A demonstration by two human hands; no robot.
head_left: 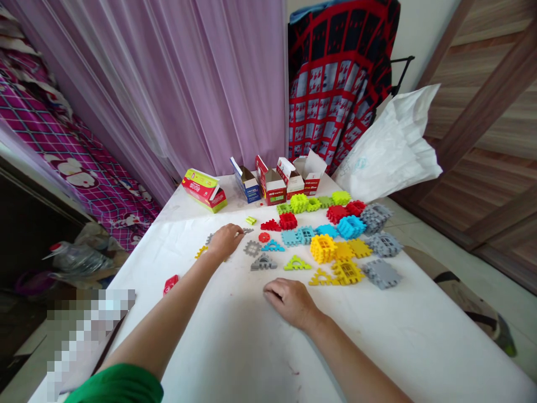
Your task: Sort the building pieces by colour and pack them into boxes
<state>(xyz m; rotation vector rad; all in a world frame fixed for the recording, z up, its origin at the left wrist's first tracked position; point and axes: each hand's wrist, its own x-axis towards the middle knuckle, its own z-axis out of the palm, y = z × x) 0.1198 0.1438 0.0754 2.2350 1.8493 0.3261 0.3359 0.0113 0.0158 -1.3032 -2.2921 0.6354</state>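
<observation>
At eleven o'clock on the worktop (226, 341), the left hand (225, 240) lies palm-down, fingers close together beside a flat grey piece (248, 230); whether they pinch anything cannot be told. Near the centre, the right hand (291, 302) rests with its fingers curled, their grip hidden, the green arch piece (297, 266) at its twelve o'clock. A low sweep of the left forearm could push the red piece (170, 284) over the nine-o'clock edge; a forward slide of the right knuckles could displace the arch piece.
</observation>
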